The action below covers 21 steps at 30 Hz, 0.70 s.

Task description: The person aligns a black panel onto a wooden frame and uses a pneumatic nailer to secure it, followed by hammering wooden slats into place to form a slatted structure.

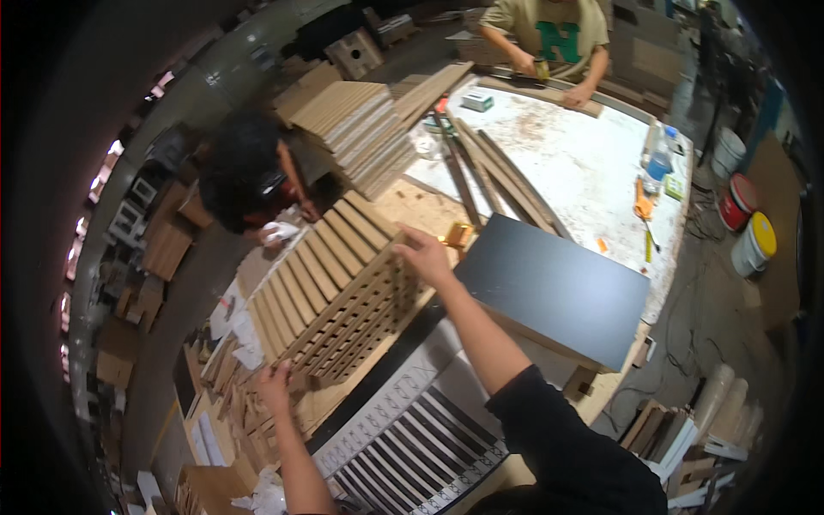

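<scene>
A stack of slatted wooden panels (343,292) stands in front of me, with rows of dark holes along its near side. My right hand (421,255) is closed round the far right corner of the top panel. At the near left corner, my left hand (274,388) has its fingers bent against the edge of the same panel. Nearest to me lies a white piece with black stripes and criss-cross marks along its edges (412,438). A dark-topped board or box (554,279) sits right of my right hand.
Across the white table (566,163), one person (549,43) handles a wooden strip. Another person (245,176) bends close behind the stack. Long strips (506,176), a water bottle (658,165) and stacked boards (356,129) stand around. Buckets (754,243) are on the right floor.
</scene>
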Motion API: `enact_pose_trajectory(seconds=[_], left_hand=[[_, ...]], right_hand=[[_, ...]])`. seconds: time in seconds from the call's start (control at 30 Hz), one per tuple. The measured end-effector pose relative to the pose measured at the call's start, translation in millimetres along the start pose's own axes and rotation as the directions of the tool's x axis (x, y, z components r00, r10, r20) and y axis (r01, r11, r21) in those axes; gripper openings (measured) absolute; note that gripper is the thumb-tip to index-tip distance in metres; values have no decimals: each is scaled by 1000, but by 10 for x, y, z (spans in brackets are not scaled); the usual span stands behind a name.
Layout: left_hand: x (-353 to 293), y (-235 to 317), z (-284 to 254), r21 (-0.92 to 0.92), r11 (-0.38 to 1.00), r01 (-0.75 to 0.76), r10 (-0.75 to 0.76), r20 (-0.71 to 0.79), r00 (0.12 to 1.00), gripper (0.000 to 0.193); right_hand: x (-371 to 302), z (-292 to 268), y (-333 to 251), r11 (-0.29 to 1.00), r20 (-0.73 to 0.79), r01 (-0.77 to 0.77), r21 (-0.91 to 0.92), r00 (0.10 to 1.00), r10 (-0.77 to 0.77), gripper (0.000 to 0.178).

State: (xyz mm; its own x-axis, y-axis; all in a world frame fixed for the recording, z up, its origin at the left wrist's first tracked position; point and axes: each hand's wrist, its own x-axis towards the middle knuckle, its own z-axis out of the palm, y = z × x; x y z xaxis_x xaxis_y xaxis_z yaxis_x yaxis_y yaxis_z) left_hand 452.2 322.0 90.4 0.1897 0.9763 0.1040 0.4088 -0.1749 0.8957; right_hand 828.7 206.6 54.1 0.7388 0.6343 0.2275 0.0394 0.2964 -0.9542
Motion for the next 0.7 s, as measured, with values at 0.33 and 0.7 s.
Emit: enact_pose_trajectory(seconds=[0.33, 0.7], left_hand=[[-1414, -427, -262, -241, 970, 26, -44, -69, 997, 40], [-3072, -809, -613, -336, 916, 217, -236, -14, 972, 26]], right_hand=[[-1699, -965, -1100, 438, 58, 82, -895, 996, -67, 85], [-2264, -1943, -678, -13, 211, 211, -977, 977, -9, 73]])
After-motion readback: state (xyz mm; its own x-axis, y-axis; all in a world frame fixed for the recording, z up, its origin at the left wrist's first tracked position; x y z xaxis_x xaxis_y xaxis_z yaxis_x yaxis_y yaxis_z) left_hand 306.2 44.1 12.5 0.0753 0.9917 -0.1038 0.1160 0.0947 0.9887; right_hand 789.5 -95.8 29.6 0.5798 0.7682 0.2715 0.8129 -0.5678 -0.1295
